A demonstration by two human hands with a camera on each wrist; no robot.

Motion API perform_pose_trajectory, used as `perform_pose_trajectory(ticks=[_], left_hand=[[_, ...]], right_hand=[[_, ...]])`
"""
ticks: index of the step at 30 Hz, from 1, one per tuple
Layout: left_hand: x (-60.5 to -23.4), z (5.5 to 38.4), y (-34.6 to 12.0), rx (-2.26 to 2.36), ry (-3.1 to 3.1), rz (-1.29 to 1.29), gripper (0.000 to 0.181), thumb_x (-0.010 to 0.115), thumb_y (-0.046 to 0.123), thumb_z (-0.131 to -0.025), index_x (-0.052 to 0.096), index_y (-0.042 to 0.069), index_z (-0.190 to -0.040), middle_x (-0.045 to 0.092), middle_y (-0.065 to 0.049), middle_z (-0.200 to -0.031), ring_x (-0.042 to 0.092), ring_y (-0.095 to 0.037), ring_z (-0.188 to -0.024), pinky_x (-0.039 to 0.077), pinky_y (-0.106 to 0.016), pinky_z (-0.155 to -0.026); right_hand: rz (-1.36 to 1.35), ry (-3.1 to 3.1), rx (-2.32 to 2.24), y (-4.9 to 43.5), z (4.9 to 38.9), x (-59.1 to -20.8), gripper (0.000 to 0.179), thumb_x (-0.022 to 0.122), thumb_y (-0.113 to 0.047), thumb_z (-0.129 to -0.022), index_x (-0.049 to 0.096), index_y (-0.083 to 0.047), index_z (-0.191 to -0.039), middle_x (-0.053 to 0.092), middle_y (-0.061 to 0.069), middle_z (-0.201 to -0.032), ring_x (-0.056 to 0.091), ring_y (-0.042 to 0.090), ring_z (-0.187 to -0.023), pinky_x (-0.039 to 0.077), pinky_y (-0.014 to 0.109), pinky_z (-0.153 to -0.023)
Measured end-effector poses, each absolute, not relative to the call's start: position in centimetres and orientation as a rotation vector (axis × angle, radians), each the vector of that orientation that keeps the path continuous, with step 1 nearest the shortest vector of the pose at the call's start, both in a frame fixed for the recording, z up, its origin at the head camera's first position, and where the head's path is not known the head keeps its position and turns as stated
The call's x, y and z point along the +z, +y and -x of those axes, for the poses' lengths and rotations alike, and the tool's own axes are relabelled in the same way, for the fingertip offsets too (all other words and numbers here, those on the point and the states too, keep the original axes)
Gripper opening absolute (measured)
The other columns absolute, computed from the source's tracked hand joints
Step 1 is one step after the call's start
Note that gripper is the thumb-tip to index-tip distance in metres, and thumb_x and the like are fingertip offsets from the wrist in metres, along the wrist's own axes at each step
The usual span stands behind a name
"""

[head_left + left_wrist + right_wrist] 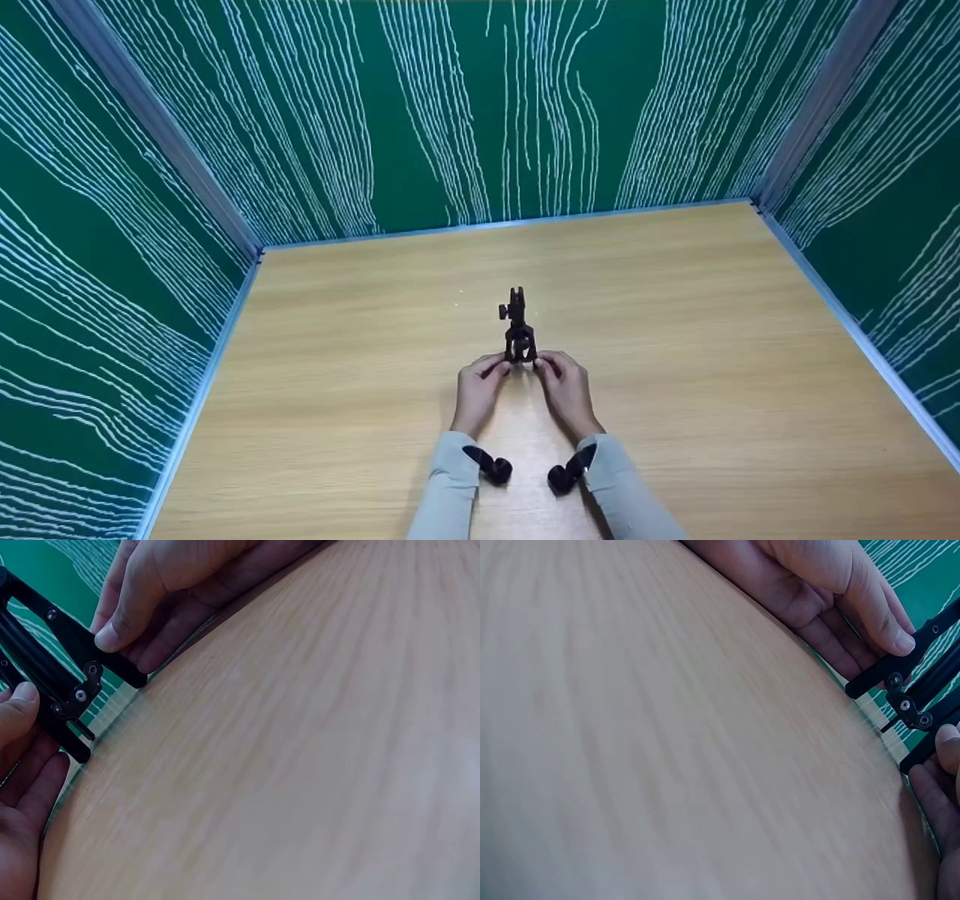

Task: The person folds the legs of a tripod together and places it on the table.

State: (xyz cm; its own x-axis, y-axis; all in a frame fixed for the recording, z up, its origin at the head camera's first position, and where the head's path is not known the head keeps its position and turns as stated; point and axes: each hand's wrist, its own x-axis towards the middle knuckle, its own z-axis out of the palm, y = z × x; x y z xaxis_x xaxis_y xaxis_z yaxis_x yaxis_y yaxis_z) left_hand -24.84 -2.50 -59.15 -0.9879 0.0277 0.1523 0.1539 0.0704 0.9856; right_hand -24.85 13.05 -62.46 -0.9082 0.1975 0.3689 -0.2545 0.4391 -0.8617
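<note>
A small black tripod (pixel 519 334) stands upright on the table with a clamp head and side knob at its top. My left hand (pixel 480 390) pinches one leg near its foot between thumb and fingers. On the opposite side, my right hand (pixel 568 390) pinches another leg the same way. Seen from the left wrist, the tripod's legs (pixel 75 634) spread apart, joined by a hinged brace with metal rivets; the left hand (pixel 22 787) is partly cut off by the frame. In the right wrist view the right hand (pixel 941 795) holds its leg low, close to the tabletop.
The light wood table (pixel 337 360) is bounded by pale blue edging and green walls (pixel 630 112) with white wavy lines. Grey posts (pixel 161 127) stand at the back corners. Black wrist-worn mounts (pixel 496 469) stick out from both sleeves above the table.
</note>
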Motion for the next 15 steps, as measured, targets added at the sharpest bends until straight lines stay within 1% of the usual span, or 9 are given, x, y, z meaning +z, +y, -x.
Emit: perform_pose_trajectory(ticks=[4, 10, 15], left_hand=[[-60.0, 25.3, -2.4, -2.043, -2.235, 0.19, 0.02, 0.064, 0.001, -0.089, 0.069, -0.009, -0.105, 0.07, -0.022, -0.105, 0.067, -0.031, -0.098, 0.056, -0.023, -0.081], [-62.2, 26.3, -2.3, -2.07, -2.23, 0.136, 0.022, 0.066, 0.006, -0.088, 0.07, -0.005, -0.107, 0.071, -0.019, -0.106, 0.068, -0.026, -0.096, 0.056, -0.024, -0.081], [-62.5, 26.4, -2.5, -2.09, -2.228, 0.114, 0.024, 0.068, 0.009, -0.087, 0.07, -0.003, -0.108, 0.071, -0.016, -0.106, 0.068, -0.024, -0.097, 0.056, -0.022, -0.083]], right_hand=[[-0.052, -2.27, 1.472, 13.0, 24.9, -62.5, 0.01, 0.066, -0.006, -0.089, 0.071, 0.0, -0.095, 0.072, 0.011, -0.093, 0.068, 0.028, -0.089, 0.055, 0.035, -0.082], [-0.062, -2.258, 1.475, 13.0, 24.9, -62.5, 0.01, 0.067, -0.005, -0.088, 0.071, 0.001, -0.095, 0.072, 0.012, -0.091, 0.068, 0.027, -0.086, 0.055, 0.033, -0.08], [-0.077, -2.251, 1.467, 13.0, 24.8, -62.5, 0.01, 0.069, -0.004, -0.086, 0.071, 0.002, -0.093, 0.072, 0.013, -0.09, 0.068, 0.026, -0.083, 0.056, 0.031, -0.078]])
